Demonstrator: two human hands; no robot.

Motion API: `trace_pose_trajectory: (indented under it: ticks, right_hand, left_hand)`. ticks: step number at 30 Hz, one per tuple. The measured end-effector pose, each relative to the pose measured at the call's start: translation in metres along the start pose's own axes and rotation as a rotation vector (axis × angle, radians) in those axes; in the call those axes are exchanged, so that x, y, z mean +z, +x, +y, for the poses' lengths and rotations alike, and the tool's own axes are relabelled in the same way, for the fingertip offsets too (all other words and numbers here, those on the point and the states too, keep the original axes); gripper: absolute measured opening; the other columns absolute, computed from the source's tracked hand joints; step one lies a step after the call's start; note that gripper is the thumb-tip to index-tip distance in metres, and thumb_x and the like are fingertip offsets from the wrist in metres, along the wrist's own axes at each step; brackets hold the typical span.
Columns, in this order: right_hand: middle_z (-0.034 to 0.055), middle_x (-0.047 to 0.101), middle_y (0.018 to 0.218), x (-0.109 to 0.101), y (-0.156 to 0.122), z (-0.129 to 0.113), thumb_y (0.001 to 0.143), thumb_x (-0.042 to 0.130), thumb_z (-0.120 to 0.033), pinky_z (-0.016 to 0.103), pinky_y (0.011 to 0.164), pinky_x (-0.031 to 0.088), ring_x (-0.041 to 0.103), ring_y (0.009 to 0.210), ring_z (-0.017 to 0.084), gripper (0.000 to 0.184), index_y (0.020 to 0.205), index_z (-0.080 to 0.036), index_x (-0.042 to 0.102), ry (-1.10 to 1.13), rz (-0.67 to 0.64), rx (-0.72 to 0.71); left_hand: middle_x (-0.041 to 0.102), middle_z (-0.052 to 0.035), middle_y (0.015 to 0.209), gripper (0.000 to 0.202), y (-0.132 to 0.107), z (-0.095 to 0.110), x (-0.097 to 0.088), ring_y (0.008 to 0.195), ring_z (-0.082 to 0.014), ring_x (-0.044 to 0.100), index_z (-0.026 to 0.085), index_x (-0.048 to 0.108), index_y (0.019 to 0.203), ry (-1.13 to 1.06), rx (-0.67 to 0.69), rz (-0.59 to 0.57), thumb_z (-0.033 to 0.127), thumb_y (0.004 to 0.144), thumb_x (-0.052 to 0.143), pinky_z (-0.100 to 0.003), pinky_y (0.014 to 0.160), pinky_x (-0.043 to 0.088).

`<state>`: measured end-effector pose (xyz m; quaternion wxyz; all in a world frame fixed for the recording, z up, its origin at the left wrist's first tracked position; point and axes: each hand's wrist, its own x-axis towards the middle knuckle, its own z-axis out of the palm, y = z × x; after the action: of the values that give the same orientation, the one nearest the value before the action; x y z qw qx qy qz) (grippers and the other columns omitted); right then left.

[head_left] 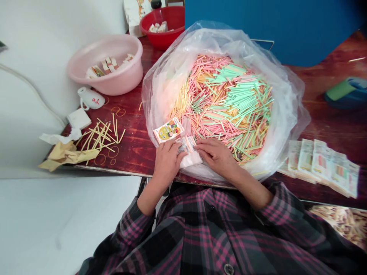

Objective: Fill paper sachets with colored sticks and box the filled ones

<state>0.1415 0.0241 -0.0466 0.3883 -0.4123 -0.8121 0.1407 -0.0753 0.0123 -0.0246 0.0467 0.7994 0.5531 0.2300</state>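
Note:
My left hand (167, 162) is closed on a small white plastic packet (191, 159) at the front edge of the big clear plastic bag (160, 88). My right hand (219, 157) pinches the right edge of the same packet; its fingertips are bunched together. What the packet contains is hard to make out. Just beyond my left fingers lies a stack of printed cards or packets (169, 130) with a yellow cartoon picture. Inside the bag is a heap of thin pink, green, orange and yellow sticks (218, 110).
At the right lies a row of filled packets (321, 162). Loose yellow sticks (100, 135), rubber bands (113, 152), torn brown paper (67, 154) and a white mug (91, 98) are at the left. A pink basin (114, 82) and a red basin (163, 40) stand behind, with a blue panel (258, 23).

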Motion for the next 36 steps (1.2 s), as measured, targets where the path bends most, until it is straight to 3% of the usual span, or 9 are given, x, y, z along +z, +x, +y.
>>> trace_pose_trajectory:
  ticks: [5, 10, 15, 20, 23, 26, 30, 33, 36]
  right_hand:
    - [0.0103, 0.081, 0.109, 0.002, -0.001, 0.002, 0.095, 0.061, -0.017, 0.044, 0.094, 0.058, 0.075, 0.101, 0.025, 0.021, 0.105, -0.021, 0.079, 0.019, -0.003, 0.02]
    - [0.0107, 0.081, 0.109, -0.002, 0.001, -0.001, 0.098, 0.058, -0.022, 0.042, 0.094, 0.056, 0.074, 0.101, 0.024, 0.022, 0.103, -0.021, 0.079, 0.049, 0.007, 0.047]
    - [0.0062, 0.073, 0.075, -0.02, 0.02, -0.023, 0.104, 0.047, -0.044, 0.03, 0.072, 0.05, 0.067, 0.073, 0.018, 0.047, 0.072, -0.019, 0.071, 0.187, -0.065, 0.221]
    - [-0.0023, 0.052, 0.057, -0.028, 0.034, -0.04, 0.092, 0.056, -0.069, 0.026, 0.055, 0.034, 0.045, 0.056, 0.011, 0.059, 0.061, -0.019, 0.062, 0.451, -0.086, 0.476]
    - [-0.0033, 0.052, 0.056, -0.032, 0.027, -0.037, 0.084, 0.068, -0.068, 0.026, 0.053, 0.036, 0.043, 0.055, 0.011, 0.054, 0.063, -0.019, 0.066, 0.648, -0.013, 0.661]
    - [-0.0018, 0.059, 0.061, -0.041, 0.016, -0.033, 0.082, 0.073, -0.064, 0.027, 0.056, 0.043, 0.049, 0.058, 0.013, 0.045, 0.07, -0.021, 0.074, 0.791, 0.072, 0.768]
    - [0.0005, 0.071, 0.076, -0.049, 0.005, -0.032, 0.077, 0.081, -0.058, 0.029, 0.064, 0.05, 0.059, 0.069, 0.016, 0.035, 0.086, -0.024, 0.08, 0.865, 0.113, 0.778]
    - [-0.0001, 0.073, 0.079, -0.046, 0.001, -0.033, 0.073, 0.083, -0.053, 0.029, 0.067, 0.051, 0.06, 0.069, 0.015, 0.034, 0.089, -0.023, 0.079, 0.871, 0.128, 0.776]
    - [-0.0031, 0.062, 0.063, -0.04, -0.005, -0.034, 0.078, 0.077, -0.055, 0.026, 0.06, 0.044, 0.051, 0.059, 0.012, 0.035, 0.074, -0.021, 0.072, 0.729, 0.169, 0.736]
  left_hand:
    - [0.073, -0.008, 0.096, 0.013, 0.002, -0.002, 0.004, 0.095, -0.0251, 0.063, 0.019, 0.072, 0.093, -0.049, 0.035, -0.016, 0.027, 0.098, 0.062, -0.039, 0.088, 0.048]
    - [0.073, -0.0052, 0.086, 0.02, -0.001, -0.003, 0.006, 0.088, -0.0212, 0.064, 0.02, 0.075, 0.089, -0.082, 0.061, 0.158, 0.026, 0.1, 0.059, -0.036, 0.084, 0.048]
    - [0.076, -0.0073, 0.107, 0.018, -0.005, 0.007, -0.001, 0.102, -0.0217, 0.067, 0.023, 0.079, 0.098, -0.108, 0.092, 0.335, 0.031, 0.099, 0.063, -0.039, 0.092, 0.05]
    - [0.067, -0.0082, 0.138, 0.015, 0.002, 0.03, -0.009, 0.134, -0.0273, 0.056, 0.027, 0.076, 0.101, -0.191, 0.101, 0.293, 0.034, 0.098, 0.064, -0.05, 0.115, 0.042]
    - [0.052, -0.0138, 0.155, 0.036, 0.01, 0.037, -0.014, 0.147, -0.0322, 0.045, 0.023, 0.067, 0.121, -0.345, -0.015, 0.257, 0.046, 0.094, 0.068, -0.055, 0.121, 0.038]
    - [0.062, -0.0134, 0.141, 0.058, 0.02, 0.039, -0.015, 0.129, -0.0295, 0.062, 0.024, 0.055, 0.138, -0.748, -0.214, 0.131, 0.046, 0.088, 0.075, -0.048, 0.108, 0.052]
    - [0.072, -0.0035, 0.102, 0.054, 0.026, 0.046, -0.009, 0.084, -0.0196, 0.07, 0.027, 0.056, 0.134, -1.295, -0.441, -0.1, 0.033, 0.084, 0.077, -0.034, 0.078, 0.06]
    - [0.069, -0.0001, 0.092, 0.054, 0.022, 0.053, -0.004, 0.073, -0.0156, 0.065, 0.027, 0.061, 0.129, -1.377, -0.481, -0.099, 0.029, 0.078, 0.081, -0.028, 0.068, 0.057]
    - [0.067, 0.0003, 0.089, 0.045, 0.012, 0.056, 0.001, 0.072, -0.0142, 0.062, 0.027, 0.064, 0.126, -1.323, -0.465, -0.08, 0.032, 0.083, 0.077, -0.026, 0.067, 0.054]
